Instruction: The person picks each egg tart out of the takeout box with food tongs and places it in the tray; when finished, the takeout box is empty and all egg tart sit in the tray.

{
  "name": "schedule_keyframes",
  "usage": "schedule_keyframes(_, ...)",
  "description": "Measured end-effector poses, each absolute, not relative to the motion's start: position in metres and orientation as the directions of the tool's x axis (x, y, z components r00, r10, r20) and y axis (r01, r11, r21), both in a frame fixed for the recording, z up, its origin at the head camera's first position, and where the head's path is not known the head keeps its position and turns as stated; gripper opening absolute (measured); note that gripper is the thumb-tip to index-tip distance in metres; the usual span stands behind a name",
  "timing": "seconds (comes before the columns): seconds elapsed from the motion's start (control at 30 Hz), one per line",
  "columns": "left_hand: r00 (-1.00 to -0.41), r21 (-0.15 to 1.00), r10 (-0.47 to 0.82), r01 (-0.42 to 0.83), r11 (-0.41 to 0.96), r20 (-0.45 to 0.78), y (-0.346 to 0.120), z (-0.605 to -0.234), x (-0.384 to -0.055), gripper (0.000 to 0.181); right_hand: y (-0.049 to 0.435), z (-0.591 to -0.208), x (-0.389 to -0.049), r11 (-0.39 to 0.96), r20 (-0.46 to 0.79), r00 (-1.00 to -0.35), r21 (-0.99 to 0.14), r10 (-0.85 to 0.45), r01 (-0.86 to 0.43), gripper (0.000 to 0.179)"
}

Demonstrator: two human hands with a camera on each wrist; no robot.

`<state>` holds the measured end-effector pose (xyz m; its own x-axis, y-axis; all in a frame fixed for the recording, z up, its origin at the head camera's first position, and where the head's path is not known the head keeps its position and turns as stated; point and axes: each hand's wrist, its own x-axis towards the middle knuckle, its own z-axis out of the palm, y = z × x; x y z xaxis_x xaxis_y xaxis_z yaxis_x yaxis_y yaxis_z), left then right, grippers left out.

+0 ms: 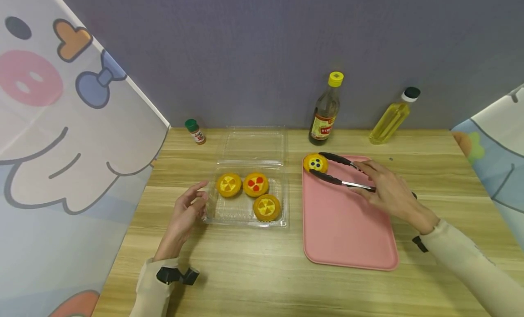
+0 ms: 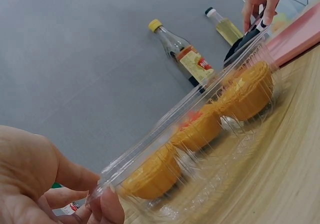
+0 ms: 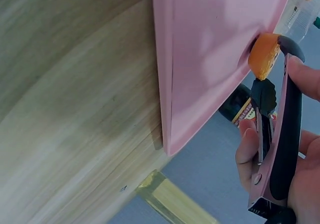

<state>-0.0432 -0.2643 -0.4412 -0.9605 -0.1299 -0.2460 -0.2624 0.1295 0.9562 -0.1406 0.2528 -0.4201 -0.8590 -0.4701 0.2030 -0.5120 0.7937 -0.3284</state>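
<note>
Head view, right hand (image 1: 385, 189) grips tongs (image 1: 327, 177) around tart (image 1: 315, 163), pink tray (image 1: 348, 235) right of center, left hand (image 1: 186, 212) pinches clear container (image 1: 235, 211), left of center

Head view looks down from above; wrist views (closer, tilted) share the tray (image 3: 210, 59).

Small jar (image 1: 195, 132), green lid, stands left of center at the back of the wood-grain table (image 1: 237, 271). Tall sauce bottle (image 1: 324, 112), yellow cap, red-and-yellow label: upper part of frame, right of middle. Bottle of yellow liquid (image 1: 390, 120), black-and-white cap, farther right. I see grey wall (image 1: 245, 57) across the top, cartoon panel (image 1: 82, 139) on the left, another cartoon print (image 1: 501, 148) at right edge.
</note>
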Motion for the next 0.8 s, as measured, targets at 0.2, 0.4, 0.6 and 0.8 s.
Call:
schedule_keyframes(0.2, -0.962, 0.958, -0.128, -0.258, 0.125, -0.243, -0.2649, -0.4413, -0.0444, 0.046, 0.2551, -0.4196, -0.1403, 0.791, 0.182, -0.863, -0.345, -0.472, -0.505, 0.073)
schedule_keyframes(0.4, -0.963, 0.958, -0.123, -0.256, 0.129, -0.241, -0.2649, -0.4409, -0.0432, 0.046, 0.2564, -0.4187, -0.14, 0.792, 0.17, -0.869, -0.358, -0.466, -0.494, 0.078)
schedule_keyframes(0.6, -0.963, 0.959, -0.122, -0.255, 0.127, -0.24, -0.2653, -0.4415, -0.0427, 0.046, 0.2551, -0.4162, -0.1402, 0.779, 0.187, -0.859, -0.364, -0.476, -0.511, 0.083)
schedule_keyframes(0.8, -0.963, 0.959, -0.124, -0.256, 0.122, -0.241, -0.2646, -0.4412, -0.0428, 0.046, 0.2499, -0.411, -0.1405, 0.775, 0.204, -0.854, -0.358, -0.479, -0.521, 0.083)
